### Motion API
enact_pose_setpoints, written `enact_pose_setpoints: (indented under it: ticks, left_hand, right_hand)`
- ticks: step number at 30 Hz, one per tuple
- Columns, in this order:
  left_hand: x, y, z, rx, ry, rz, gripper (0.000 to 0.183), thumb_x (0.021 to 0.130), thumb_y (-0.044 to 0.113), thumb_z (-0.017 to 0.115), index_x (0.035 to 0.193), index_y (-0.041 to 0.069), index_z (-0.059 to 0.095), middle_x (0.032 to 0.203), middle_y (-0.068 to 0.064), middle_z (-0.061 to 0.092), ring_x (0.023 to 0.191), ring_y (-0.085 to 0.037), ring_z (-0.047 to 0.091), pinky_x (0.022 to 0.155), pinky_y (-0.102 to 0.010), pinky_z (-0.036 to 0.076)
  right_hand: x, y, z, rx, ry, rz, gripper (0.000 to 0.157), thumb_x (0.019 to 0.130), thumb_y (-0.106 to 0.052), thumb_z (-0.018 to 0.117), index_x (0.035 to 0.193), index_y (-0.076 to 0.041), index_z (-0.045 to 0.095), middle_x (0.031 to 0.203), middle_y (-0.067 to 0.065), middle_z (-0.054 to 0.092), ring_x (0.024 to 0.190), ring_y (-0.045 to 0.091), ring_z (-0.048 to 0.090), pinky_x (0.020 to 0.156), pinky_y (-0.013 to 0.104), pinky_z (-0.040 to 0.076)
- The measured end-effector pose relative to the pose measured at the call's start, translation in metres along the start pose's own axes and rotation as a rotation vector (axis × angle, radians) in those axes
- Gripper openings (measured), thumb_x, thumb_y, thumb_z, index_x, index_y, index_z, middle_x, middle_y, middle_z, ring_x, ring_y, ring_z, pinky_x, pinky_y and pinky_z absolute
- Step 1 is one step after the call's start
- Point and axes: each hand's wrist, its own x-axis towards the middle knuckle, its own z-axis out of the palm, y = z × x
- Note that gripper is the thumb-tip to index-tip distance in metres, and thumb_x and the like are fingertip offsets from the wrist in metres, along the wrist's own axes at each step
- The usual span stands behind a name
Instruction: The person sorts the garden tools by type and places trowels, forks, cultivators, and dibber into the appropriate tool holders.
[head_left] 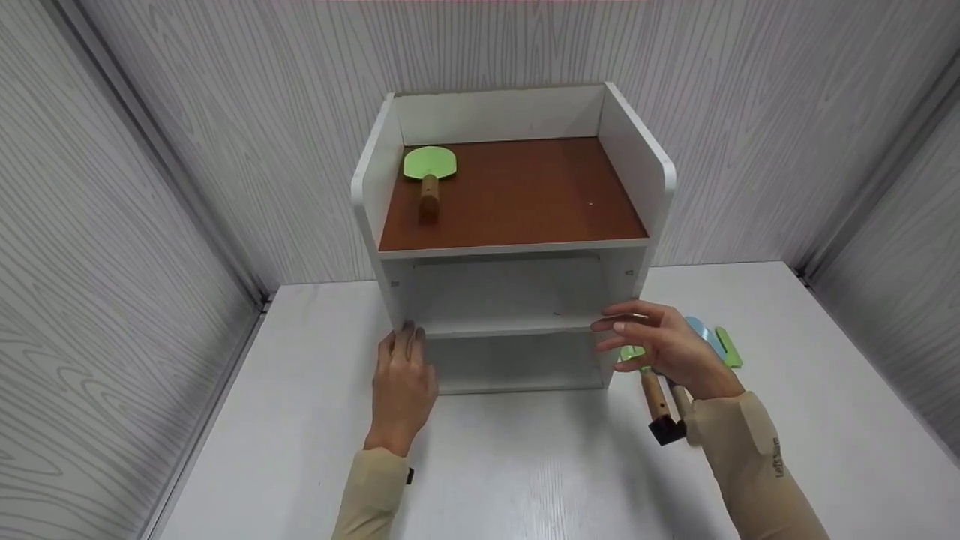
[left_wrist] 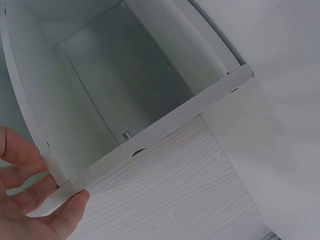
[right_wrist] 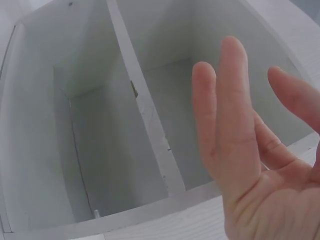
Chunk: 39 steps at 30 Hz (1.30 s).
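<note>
Grey wood-grained wall panels point(head_left: 495, 45) surround the white tabletop point(head_left: 517, 472), on which stands a white shelf unit with reddish-brown top board point(head_left: 517, 214). Its left side edge is pinched by the left hand point(head_left: 403, 386); the right hand point(head_left: 664, 345), its fingers spread apart, is near the right edge, holding nothing.

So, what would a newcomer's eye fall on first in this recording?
Probably the white shelf unit, central in the head view, with a green-headed tool at the left of its brown top board. Next, at its front, the left hand grips the left side, while the right hand is spread near the right. Beyond that hand, partly hidden, more tools lie on the table.
</note>
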Motion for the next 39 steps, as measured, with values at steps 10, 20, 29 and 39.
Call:
enact_pose_setpoints:
  ticks: [10,20,29,39]
  left_hand:
    - [0.001,0.005,-0.001,0.001,-0.014,-0.001,0.047,0.082,-0.008,0.073,0.127,-0.015,0.059,0.130,-0.029,0.058,0.116,-0.047,0.055,0.097,-0.049,0.052]
    - [0.001,0.005,0.000,-0.011,-0.009,0.007,0.046,0.083,-0.008,0.072,0.126,-0.015,0.059,0.130,-0.029,0.058,0.116,-0.047,0.055,0.096,-0.049,0.052]
    - [0.002,0.004,-0.001,-0.002,-0.007,0.014,0.048,0.081,-0.008,0.074,0.126,-0.016,0.059,0.130,-0.030,0.059,0.115,-0.048,0.056,0.096,-0.050,0.052]
    - [0.004,0.005,-0.002,0.002,-0.020,0.005,0.050,0.080,-0.006,0.077,0.126,-0.015,0.059,0.129,-0.029,0.059,0.116,-0.047,0.055,0.100,-0.051,0.050]
  right_hand:
    - [-0.009,0.011,-0.016,0.003,0.025,0.012,0.035,0.103,-0.011,0.058,0.135,0.002,0.055,0.122,0.006,0.070,0.102,0.021,0.071,0.076,0.035,0.062]
    - [-0.020,0.026,-0.038,-0.022,0.013,0.010,0.026,0.105,-0.011,0.054,0.129,-0.005,0.063,0.123,0.006,0.070,0.102,0.020,0.071,0.077,0.033,0.061]
    - [-0.027,0.031,-0.049,-0.024,0.127,0.118,0.022,0.104,-0.018,0.060,0.124,-0.010,0.063,0.120,0.007,0.070,0.104,0.025,0.071,0.082,0.040,0.061]
    - [-0.032,0.035,-0.064,-0.028,0.156,0.152,0.040,0.102,-0.016,0.062,0.134,0.006,0.054,0.114,0.007,0.071,0.094,0.023,0.073,0.078,0.036,0.061]
